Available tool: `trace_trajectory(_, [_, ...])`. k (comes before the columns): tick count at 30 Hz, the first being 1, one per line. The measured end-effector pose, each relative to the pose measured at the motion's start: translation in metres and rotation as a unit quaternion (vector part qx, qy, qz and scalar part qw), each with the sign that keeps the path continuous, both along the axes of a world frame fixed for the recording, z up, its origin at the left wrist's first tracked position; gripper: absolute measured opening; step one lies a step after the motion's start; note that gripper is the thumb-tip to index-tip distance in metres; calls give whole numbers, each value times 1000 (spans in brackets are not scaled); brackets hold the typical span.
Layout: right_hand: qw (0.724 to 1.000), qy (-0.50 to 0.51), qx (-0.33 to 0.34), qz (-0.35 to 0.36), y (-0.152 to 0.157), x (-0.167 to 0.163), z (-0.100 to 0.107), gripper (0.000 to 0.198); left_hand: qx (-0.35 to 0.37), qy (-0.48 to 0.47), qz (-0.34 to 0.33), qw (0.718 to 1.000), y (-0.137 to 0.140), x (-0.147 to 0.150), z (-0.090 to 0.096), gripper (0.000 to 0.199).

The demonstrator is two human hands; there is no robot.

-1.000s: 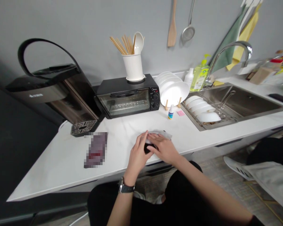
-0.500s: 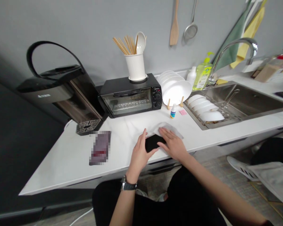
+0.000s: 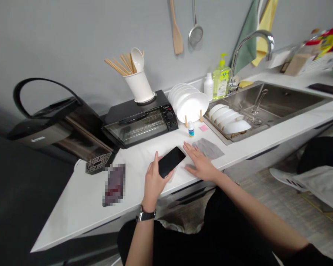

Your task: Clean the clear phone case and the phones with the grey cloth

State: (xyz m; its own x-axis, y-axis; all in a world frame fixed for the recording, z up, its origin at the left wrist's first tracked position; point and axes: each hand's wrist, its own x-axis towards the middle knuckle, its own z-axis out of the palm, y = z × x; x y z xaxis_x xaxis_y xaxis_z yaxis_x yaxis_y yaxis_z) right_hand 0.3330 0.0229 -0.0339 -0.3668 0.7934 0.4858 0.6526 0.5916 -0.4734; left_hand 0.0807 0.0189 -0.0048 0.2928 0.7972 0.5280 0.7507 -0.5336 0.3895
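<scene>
A black smartphone [image 3: 171, 162] is gripped at its left end by my left hand [image 3: 154, 181], thumb along the near edge. Its dark screen faces up, tilted over the white counter. My right hand [image 3: 201, 165] is open just right of the phone, fingers stretched out and apart from it. Beside those fingers a grey cloth [image 3: 208, 148] lies flat on the counter. Beyond it stand a small white bottle with a blue and yellow label [image 3: 191, 130] and a pink slip [image 3: 203, 128].
At the back are a toaster oven [image 3: 140, 123], a utensil holder [image 3: 140, 85], plates in a rack [image 3: 192, 107] and a soap bottle [image 3: 221, 79]. To the left stand a black drink machine [image 3: 69, 129] and a pixelated dark item [image 3: 115, 186]. The sink [image 3: 283, 105] with bowls is right.
My right hand has come off the phone and the cloth, which now lies flat on the counter. My left hand has lifted and tilted the phone. The camera view has turned right.
</scene>
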Motion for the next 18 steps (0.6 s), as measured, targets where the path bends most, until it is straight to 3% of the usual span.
trace_trajectory(5, [998, 34, -31, 48, 13, -4, 4, 105, -36, -63, 17, 997, 5, -11, 0, 106])
trace_trajectory(8, [996, 56, -44, 56, 17, -6, 6, 108, -127, -224, 62, 964, 1, -23, -2, 114])
trace_trajectory(10, [993, 68, -60, 74, 24, -6, 5, 109, -204, -376, 87, 900, -5, -32, -3, 110])
trace_trajectory(12, [987, 54, -87, 121, 37, -5, 4, 107, -269, -502, 73, 819, -13, -39, -3, 97])
trace_trajectory(16, [958, -41, -175, 225, 76, -8, 8, 94, -361, -613, -64, 700, -37, -47, -1, 70])
trace_trajectory(18, [945, -86, -195, 247, 92, -14, 14, 83, -397, -663, -117, 624, -53, -46, -1, 60])
